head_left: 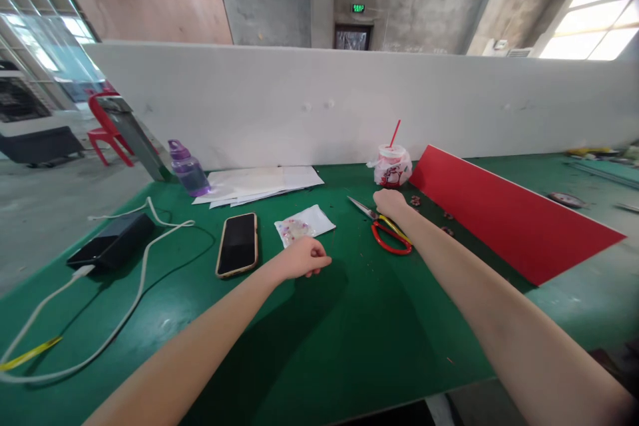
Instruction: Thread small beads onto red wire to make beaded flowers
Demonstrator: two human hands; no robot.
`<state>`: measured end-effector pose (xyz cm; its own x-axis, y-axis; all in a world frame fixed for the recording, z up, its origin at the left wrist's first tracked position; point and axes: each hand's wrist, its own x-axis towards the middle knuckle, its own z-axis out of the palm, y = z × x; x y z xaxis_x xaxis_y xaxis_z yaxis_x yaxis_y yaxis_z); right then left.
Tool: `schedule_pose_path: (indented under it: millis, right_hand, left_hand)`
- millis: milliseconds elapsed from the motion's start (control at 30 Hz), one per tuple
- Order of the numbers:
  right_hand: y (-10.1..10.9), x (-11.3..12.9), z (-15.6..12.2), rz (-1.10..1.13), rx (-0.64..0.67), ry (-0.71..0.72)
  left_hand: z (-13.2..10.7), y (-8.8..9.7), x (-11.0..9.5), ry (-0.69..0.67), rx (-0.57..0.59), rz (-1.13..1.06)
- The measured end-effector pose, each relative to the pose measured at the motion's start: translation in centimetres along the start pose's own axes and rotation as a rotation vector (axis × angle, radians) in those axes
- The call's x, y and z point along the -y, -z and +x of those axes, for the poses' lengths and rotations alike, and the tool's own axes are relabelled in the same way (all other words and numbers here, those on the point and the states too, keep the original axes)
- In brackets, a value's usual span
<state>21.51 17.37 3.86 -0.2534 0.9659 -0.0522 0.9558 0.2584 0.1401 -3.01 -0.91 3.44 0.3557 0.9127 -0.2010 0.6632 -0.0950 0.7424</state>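
My left hand (305,257) hovers over the green table with its fingers curled and thumb close to the forefinger. Whatever it may hold is too small to see. Just behind it lies a small clear-and-white packet (299,226) with tiny coloured bits inside. My right hand (391,204) is closed, reaching forward beside the scissors (392,245); its fingertips are hidden. The scissors lie with their blades pointing away to the left, a red handle loop in front and a yellow part partly under my right wrist. Small dark reddish pieces (415,200) lie right of that hand.
A phone (238,244), a black device (112,239) with a white cable, white papers (264,183) and a purple bottle (188,170) are on the left. A drink cup (392,166) stands behind my right hand. A red panel (509,213) leans at right, before a white partition (279,106).
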Motion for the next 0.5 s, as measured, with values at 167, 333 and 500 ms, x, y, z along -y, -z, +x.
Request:
schedule_pose_path:
  millis: [167, 333, 500]
  right_hand:
    - [1.5, 1.2, -1.6, 0.261, -0.119, -0.022]
    - [2.8, 3.7, -4.6, 0.683, -0.300, 0.099]
    - [2.3, 7.4, -7.8, 1.075, -0.288, 0.291]
  left_hand:
    - [-1.5, 0.7, -0.2, -0.127, -0.156, -0.198]
    - [-1.3, 0.9, 0.7, -0.195, -0.423, -0.299]
    - [0.0, 0.2, 1.5, -0.221, -0.591, -0.351]
